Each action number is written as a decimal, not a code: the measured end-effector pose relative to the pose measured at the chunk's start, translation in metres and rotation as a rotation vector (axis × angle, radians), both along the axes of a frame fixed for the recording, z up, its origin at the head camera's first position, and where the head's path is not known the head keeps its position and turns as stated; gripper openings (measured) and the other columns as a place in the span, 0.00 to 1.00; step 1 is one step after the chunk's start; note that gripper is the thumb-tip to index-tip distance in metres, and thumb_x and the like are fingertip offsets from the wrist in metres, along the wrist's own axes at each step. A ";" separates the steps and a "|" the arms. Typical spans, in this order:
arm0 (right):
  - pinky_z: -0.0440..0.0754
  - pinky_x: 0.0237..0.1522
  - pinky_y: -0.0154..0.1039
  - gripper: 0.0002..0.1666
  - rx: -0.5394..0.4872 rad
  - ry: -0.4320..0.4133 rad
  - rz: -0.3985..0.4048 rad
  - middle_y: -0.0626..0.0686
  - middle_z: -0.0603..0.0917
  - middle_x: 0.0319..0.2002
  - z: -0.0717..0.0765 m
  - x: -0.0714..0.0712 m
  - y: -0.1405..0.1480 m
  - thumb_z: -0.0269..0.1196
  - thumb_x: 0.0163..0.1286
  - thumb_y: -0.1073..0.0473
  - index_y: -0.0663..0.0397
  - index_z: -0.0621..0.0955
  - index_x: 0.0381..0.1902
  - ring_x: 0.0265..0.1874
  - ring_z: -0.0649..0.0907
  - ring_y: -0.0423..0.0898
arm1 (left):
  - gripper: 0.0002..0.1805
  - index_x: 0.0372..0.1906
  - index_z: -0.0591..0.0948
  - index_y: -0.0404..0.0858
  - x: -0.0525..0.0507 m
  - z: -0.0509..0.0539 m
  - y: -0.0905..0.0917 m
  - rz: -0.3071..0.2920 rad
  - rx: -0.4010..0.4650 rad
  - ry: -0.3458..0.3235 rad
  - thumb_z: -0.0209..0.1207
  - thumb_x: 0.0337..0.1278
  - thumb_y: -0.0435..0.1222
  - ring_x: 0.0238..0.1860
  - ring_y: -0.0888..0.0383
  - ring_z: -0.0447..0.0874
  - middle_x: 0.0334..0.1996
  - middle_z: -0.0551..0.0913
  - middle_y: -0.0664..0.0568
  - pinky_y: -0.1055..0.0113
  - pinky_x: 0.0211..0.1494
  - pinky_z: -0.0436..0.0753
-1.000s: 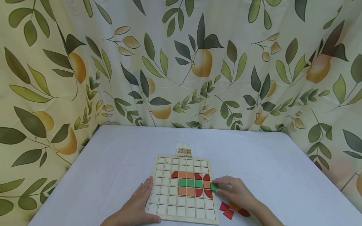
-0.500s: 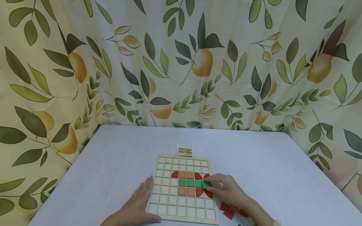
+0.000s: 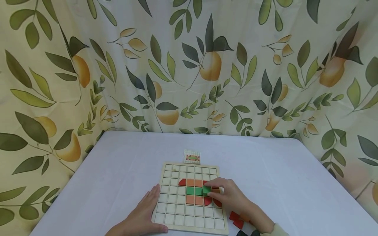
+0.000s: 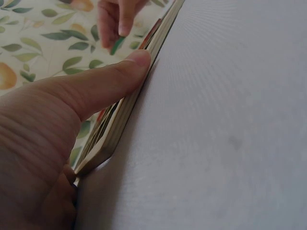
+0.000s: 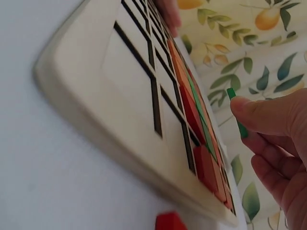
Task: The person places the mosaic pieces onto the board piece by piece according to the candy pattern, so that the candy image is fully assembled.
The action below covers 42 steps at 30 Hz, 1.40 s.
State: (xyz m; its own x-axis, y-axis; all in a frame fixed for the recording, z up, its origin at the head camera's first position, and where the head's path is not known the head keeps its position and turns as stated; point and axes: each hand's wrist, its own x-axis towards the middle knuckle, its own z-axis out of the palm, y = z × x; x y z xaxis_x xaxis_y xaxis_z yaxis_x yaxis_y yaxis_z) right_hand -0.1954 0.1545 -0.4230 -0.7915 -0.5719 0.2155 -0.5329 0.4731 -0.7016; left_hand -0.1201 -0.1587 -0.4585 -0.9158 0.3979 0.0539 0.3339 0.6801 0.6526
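Observation:
A wooden grid board [image 3: 189,228] lies on the table, with red, orange and green pieces set in its middle and right cells. My left hand [image 3: 144,209] rests against its left side, fingers straight. In the left wrist view the left thumb [image 4: 103,86] lies on the board's edge. Between thumb and fingertips, my right hand [image 3: 230,194] pinches a green square tile [image 3: 206,190]. From the right wrist, that green tile [image 5: 242,128] is seen on edge, held apart from the board's surface. The right hand hides some pieces at the board's right side.
Beyond the board's far edge lies a small pattern card [image 3: 192,157] with a printed grid. Loose red pieces [image 3: 238,224] and an orange piece [image 3: 244,217] lie right of the board, partly under the right forearm. A leaf-and-fruit curtain [image 3: 189,108] hangs behind the table.
My right hand has carried the green tile leftward from the board's right edge to over the green row. The left hand has stayed put.

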 end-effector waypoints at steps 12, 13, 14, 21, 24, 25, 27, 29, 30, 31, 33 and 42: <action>0.79 0.45 0.40 0.18 -0.018 0.044 0.081 0.45 0.83 0.43 -0.001 -0.008 -0.019 0.65 0.60 0.60 0.59 0.81 0.48 0.44 0.80 0.41 | 0.72 0.70 0.43 0.29 0.000 -0.001 0.000 0.010 -0.010 -0.019 0.63 0.25 0.68 0.70 0.47 0.38 0.71 0.43 0.40 0.85 0.59 0.26; 0.79 0.44 0.39 0.18 -0.015 0.055 0.084 0.45 0.83 0.43 -0.001 -0.008 -0.020 0.65 0.60 0.60 0.59 0.81 0.48 0.44 0.80 0.41 | 0.72 0.70 0.43 0.29 0.000 -0.001 0.000 0.010 -0.010 -0.020 0.63 0.25 0.68 0.70 0.47 0.38 0.71 0.43 0.40 0.85 0.59 0.26; 0.79 0.44 0.39 0.18 -0.013 0.066 0.087 0.45 0.83 0.43 -0.001 -0.009 -0.022 0.65 0.60 0.60 0.59 0.81 0.48 0.44 0.79 0.40 | 0.72 0.70 0.43 0.29 0.000 -0.001 0.000 0.010 -0.012 -0.022 0.63 0.25 0.68 0.70 0.47 0.38 0.71 0.43 0.41 0.85 0.59 0.26; 0.79 0.46 0.39 0.17 -0.012 0.059 0.087 0.44 0.83 0.42 -0.002 -0.013 -0.033 0.66 0.59 0.59 0.57 0.82 0.47 0.42 0.80 0.40 | 0.72 0.71 0.43 0.30 0.000 0.000 0.000 0.013 -0.017 -0.035 0.63 0.24 0.69 0.71 0.47 0.37 0.71 0.42 0.42 0.86 0.59 0.26; 0.78 0.47 0.39 0.17 -0.015 0.039 0.074 0.43 0.83 0.42 -0.002 -0.015 -0.039 0.66 0.59 0.59 0.56 0.83 0.47 0.44 0.79 0.40 | 0.72 0.71 0.43 0.30 0.000 0.000 -0.001 0.015 -0.017 -0.033 0.63 0.24 0.69 0.71 0.48 0.37 0.71 0.42 0.42 0.86 0.59 0.26; 0.77 0.48 0.39 0.17 -0.017 0.036 0.070 0.43 0.83 0.42 -0.001 -0.016 -0.041 0.66 0.59 0.59 0.56 0.83 0.46 0.45 0.79 0.40 | 0.72 0.71 0.42 0.30 0.000 0.000 -0.001 0.015 -0.016 -0.031 0.63 0.24 0.69 0.71 0.48 0.37 0.71 0.42 0.42 0.85 0.59 0.26; 0.77 0.48 0.39 0.16 -0.014 0.034 0.065 0.43 0.83 0.43 -0.001 -0.016 -0.044 0.66 0.59 0.60 0.55 0.83 0.46 0.46 0.79 0.41 | 0.72 0.71 0.43 0.30 0.000 0.000 -0.001 0.014 -0.012 -0.027 0.63 0.25 0.68 0.71 0.47 0.37 0.71 0.42 0.41 0.85 0.59 0.26; 0.77 0.48 0.39 0.16 -0.011 0.034 0.062 0.44 0.83 0.43 -0.001 -0.017 -0.047 0.66 0.59 0.60 0.55 0.83 0.46 0.46 0.79 0.41 | 0.72 0.71 0.43 0.30 0.000 0.000 -0.001 0.014 -0.007 -0.025 0.63 0.25 0.68 0.71 0.47 0.38 0.71 0.43 0.41 0.85 0.59 0.27; 0.77 0.48 0.39 0.16 -0.011 0.034 0.062 0.44 0.83 0.42 -0.001 -0.017 -0.049 0.66 0.58 0.60 0.55 0.83 0.46 0.46 0.80 0.41 | 0.72 0.71 0.43 0.30 0.000 0.000 -0.001 0.014 -0.007 -0.024 0.63 0.25 0.68 0.70 0.47 0.38 0.71 0.43 0.41 0.85 0.59 0.27; 0.77 0.48 0.39 0.16 -0.008 0.036 0.061 0.44 0.83 0.42 -0.001 -0.017 -0.050 0.66 0.58 0.60 0.54 0.83 0.46 0.46 0.80 0.41 | 0.72 0.71 0.43 0.30 0.000 0.000 -0.001 0.013 -0.008 -0.023 0.63 0.25 0.68 0.70 0.47 0.38 0.71 0.43 0.41 0.85 0.59 0.27; 0.77 0.48 0.40 0.16 -0.008 0.037 0.055 0.43 0.83 0.42 -0.001 -0.017 -0.053 0.66 0.58 0.60 0.54 0.83 0.46 0.46 0.79 0.41 | 0.72 0.71 0.43 0.30 0.000 0.000 -0.001 0.015 -0.009 -0.028 0.63 0.25 0.68 0.71 0.47 0.38 0.71 0.43 0.41 0.86 0.59 0.26; 0.77 0.47 0.38 0.15 -0.040 0.043 0.075 0.44 0.84 0.40 -0.008 -0.021 -0.064 0.68 0.56 0.60 0.55 0.84 0.44 0.44 0.80 0.41 | 0.70 0.71 0.43 0.30 -0.001 0.001 -0.002 0.006 -0.019 -0.027 0.62 0.28 0.69 0.71 0.48 0.37 0.71 0.42 0.42 0.85 0.59 0.26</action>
